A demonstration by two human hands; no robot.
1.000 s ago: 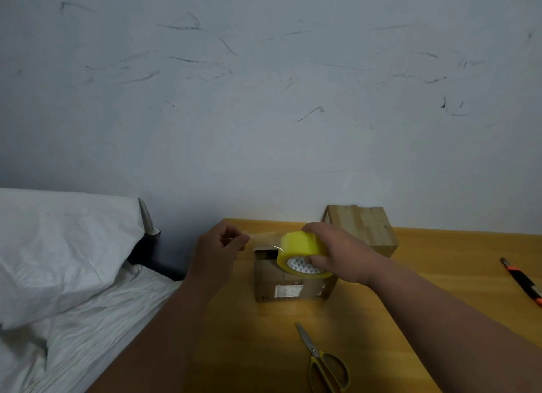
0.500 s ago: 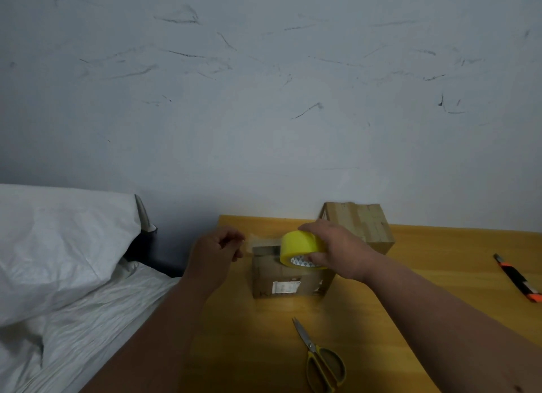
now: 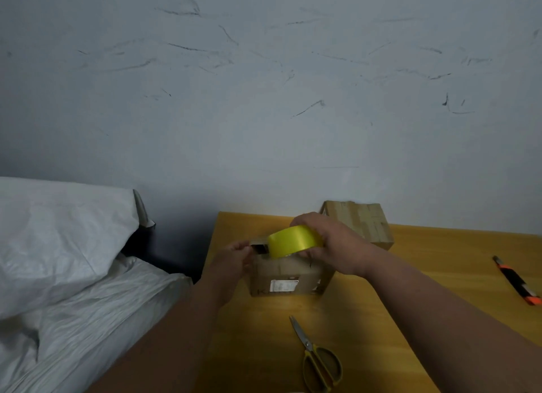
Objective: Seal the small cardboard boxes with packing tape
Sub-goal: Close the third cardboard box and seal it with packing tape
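cardboard boxes: 2 (image 3: 289,278) (image 3: 363,224) | tape roll: 1 (image 3: 294,240) | scissors: 1 (image 3: 315,360) | utility knife: 1 (image 3: 516,281)

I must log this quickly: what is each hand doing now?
Left hand: pinches the tape end at the near box.
Right hand: grips the yellow tape roll.

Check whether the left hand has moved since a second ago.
Yes. The left hand has moved right, closing the gap to the near box; its fingers now sit at the box's top left corner.
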